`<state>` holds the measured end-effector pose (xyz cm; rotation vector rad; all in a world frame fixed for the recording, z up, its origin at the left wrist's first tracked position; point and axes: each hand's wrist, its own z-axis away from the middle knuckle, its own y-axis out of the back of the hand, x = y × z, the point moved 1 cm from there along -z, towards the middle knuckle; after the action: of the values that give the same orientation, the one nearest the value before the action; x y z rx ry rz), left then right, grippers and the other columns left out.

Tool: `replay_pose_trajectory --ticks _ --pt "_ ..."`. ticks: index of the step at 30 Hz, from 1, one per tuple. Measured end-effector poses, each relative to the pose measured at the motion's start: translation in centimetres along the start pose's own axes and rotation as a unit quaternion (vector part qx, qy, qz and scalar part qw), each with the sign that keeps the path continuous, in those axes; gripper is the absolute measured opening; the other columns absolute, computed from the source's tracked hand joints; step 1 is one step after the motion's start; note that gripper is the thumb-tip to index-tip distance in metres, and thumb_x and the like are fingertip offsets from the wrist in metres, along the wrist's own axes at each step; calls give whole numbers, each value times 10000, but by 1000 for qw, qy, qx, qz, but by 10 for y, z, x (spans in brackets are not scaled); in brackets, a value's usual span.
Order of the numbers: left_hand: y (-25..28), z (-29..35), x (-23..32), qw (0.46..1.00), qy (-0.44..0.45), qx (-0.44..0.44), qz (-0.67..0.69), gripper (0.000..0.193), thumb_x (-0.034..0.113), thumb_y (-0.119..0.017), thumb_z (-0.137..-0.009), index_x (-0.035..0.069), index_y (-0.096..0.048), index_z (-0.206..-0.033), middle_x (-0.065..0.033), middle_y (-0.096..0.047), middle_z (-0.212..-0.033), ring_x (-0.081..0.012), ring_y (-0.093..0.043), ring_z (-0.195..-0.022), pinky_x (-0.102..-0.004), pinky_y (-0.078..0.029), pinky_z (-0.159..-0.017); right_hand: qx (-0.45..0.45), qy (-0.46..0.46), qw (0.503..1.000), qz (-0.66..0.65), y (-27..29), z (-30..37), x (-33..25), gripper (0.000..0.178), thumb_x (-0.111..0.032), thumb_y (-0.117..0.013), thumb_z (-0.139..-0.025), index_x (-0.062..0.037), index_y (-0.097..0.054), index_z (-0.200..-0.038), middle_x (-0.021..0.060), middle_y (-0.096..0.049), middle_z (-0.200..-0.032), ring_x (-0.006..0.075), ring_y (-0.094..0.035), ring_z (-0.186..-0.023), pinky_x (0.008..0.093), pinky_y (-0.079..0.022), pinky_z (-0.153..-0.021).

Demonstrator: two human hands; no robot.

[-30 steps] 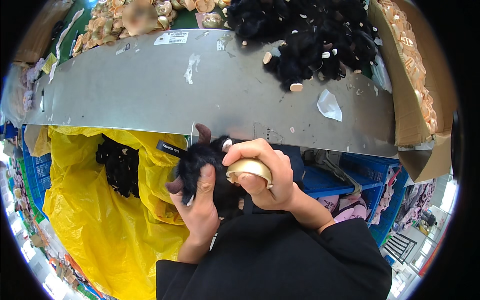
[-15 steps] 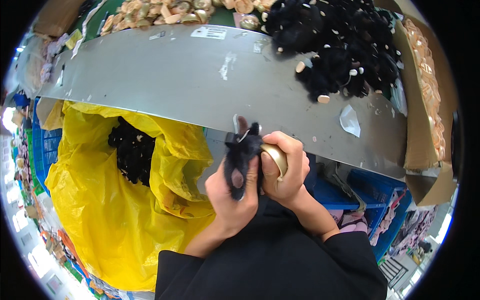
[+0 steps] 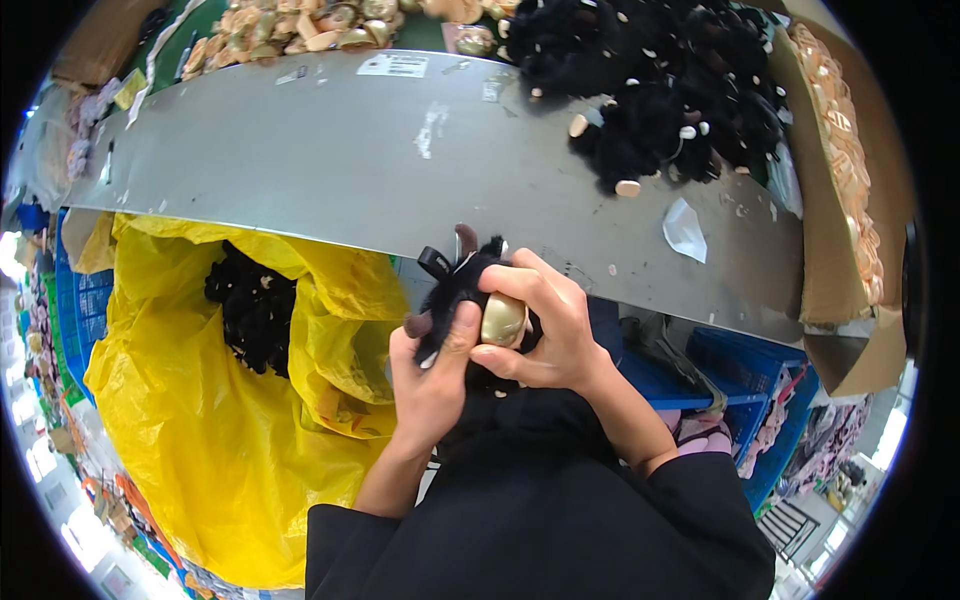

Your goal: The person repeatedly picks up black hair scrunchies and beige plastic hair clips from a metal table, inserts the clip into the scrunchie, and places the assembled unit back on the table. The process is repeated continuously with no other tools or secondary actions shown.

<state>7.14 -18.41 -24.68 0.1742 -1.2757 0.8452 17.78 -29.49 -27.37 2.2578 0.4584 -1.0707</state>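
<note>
Between my hands is a black furry plush piece (image 3: 446, 292) with small brownish ear-like parts and a black loop at its upper edge. My left hand (image 3: 432, 383) is closed round its left side, with the thumb pressing on the fur. A shiny gold domed shell (image 3: 503, 322) lies against the plush, rounded side up. My right hand (image 3: 552, 318) grips this shell, fingers over the top and thumb along its lower edge. The fur under the shell is hidden, so I cannot tell whether the shell sits inside an opening.
A grey metal table (image 3: 300, 150) spans the front. Black plush pieces (image 3: 660, 90) heap at its far right; gold and peach shells (image 3: 300, 25) pile at far left. A cardboard box (image 3: 835, 250) holds peach pieces. The yellow bag (image 3: 190, 420) at left contains black plush pieces (image 3: 255, 310).
The gold shell has moved left onto the plush and turned its rounded side up. The plush has tilted, and my right fingers now reach over it. The view has shifted slightly.
</note>
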Motion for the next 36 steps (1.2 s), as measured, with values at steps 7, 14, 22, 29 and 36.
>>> replay_pose_trajectory --ticks 7,14,22,29,36 --pt "0 3 4 998 -15 -62 13 121 84 -689 -991 -15 -739 -1041 37 -693 -937 -23 -574 -840 -188 -452 -728 57 -128 977 -161 16 -1 -16 314 -158 -804 -814 -26 -600 -1012 19 -598 -748 92 -523 -579 234 -427 -552" --pt "4 12 -4 963 106 -124 213 586 228 -859 -843 -31 -603 -1302 -91 -684 -1200 -187 -662 -1096 -336 -518 -995 64 -244 929 -270 12 -7 -24 270 -213 -744 -858 -28 -597 -988 -5 -535 -784 58 -471 -692 228 -385 -625" --pt "9 10 -22 929 156 -179 284 588 135 -825 -857 -48 -552 -1344 -135 -689 -1181 -227 -659 -1125 -367 -494 -1043 86 -274 912 -293 11 -8 -11 311 -308 -719 -891 -33 -600 -972 -20 -482 -822 55 -425 -730 228 -349 -648" --pt "-7 4 -4 981 54 -150 114 395 49 -774 -891 -54 -631 -1244 -105 -707 -1127 -170 -674 -1028 -313 -511 -960 121 -237 938 -222 6 3 -6 354 -365 -666 -971 -26 -587 -1037 -15 -523 -733 49 -487 -648 222 -386 -587" --pt "-16 -4 1 995 -2 -59 79 265 3 -730 -926 -17 -686 -1187 -46 -715 -1113 -131 -660 -999 -276 -499 -932 77 -86 969 -220 25 11 -6 318 -269 -602 -1032 26 -624 -1149 30 -630 -720 97 -644 -607 224 -496 -575"
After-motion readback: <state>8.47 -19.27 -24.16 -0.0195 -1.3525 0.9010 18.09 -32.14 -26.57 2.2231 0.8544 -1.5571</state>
